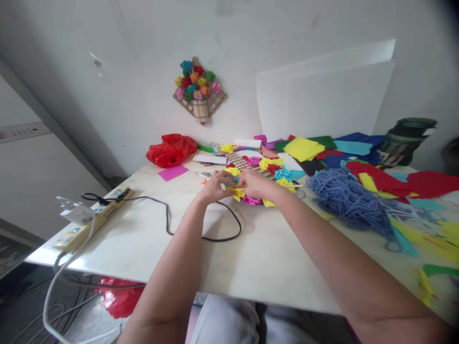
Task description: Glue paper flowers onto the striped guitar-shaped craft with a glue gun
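Note:
Both my hands meet at the middle of the white table (143,239), over a craft piece of colored paper flowers (269,167) on a stick lattice. My left hand (214,185) has its fingers curled around a small teal paper flower (233,180). My right hand (255,183) is closed and pinches the same flower from the other side, with yellow and pink flowers just under it. What else the fingers hold is hidden.
A black cable (201,224) loops beside my left arm, running from a power strip (96,210) at the table's left edge. Blue yarn (349,198) and colored paper sheets (358,157) cover the right side. A red bag (171,149) lies at the back. A flower decoration (198,89) hangs on the wall.

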`<state>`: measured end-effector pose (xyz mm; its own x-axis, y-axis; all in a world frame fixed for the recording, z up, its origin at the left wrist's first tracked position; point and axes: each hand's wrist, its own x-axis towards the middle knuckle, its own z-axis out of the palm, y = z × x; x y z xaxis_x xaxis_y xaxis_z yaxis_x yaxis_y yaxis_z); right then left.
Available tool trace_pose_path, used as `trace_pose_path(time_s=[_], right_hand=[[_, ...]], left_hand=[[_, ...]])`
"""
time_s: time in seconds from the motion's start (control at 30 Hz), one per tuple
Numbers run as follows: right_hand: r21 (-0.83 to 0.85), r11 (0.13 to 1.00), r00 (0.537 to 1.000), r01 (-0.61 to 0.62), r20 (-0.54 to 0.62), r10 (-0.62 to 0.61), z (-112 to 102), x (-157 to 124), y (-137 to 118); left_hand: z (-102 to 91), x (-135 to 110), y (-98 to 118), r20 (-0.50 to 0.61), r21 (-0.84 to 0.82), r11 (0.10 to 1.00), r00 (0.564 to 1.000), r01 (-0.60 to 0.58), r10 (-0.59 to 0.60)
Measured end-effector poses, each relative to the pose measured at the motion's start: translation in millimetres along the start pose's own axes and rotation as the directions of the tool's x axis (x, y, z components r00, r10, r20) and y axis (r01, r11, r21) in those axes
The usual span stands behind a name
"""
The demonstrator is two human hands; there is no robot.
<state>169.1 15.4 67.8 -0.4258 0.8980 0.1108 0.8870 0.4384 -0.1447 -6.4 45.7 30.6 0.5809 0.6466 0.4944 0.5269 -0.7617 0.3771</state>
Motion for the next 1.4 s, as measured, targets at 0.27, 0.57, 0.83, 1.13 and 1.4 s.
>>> trace_pose_path(time_s=[0.27,0.57,0.83,1.13,1.4], right_hand=[[0.002,0.996,0.995,-0.090,0.036,0.089,-6,-2,-1],[-0.092,0.996,1.000,0.010,-0.026,-0.012,-9,-7,-3],[-0.187,0.982,1.000,0.012,-0.024,-0.017,-19,-15,-8],[-0.212,0.975,0.997,-0.065,0.031,0.074,-39,-23,-8],[-0.119,0.935,0.941,-0.333,-0.098,0.323,-69,-32,34]], left_hand=[[-1.9,0,5,0.019,0.065,0.998,0.999,0.025,-0.027],[-2.4,-1,8,0.021,0.075,0.996,0.999,0.042,-0.044],[-2.8,-1,9,0.014,0.076,0.996,0.999,0.040,-0.042],[-1.7,0,7,0.019,0.076,0.996,0.999,0.042,-0.044],[-2.0,-1,7,0.032,0.068,0.997,0.999,0.041,-0.044]])
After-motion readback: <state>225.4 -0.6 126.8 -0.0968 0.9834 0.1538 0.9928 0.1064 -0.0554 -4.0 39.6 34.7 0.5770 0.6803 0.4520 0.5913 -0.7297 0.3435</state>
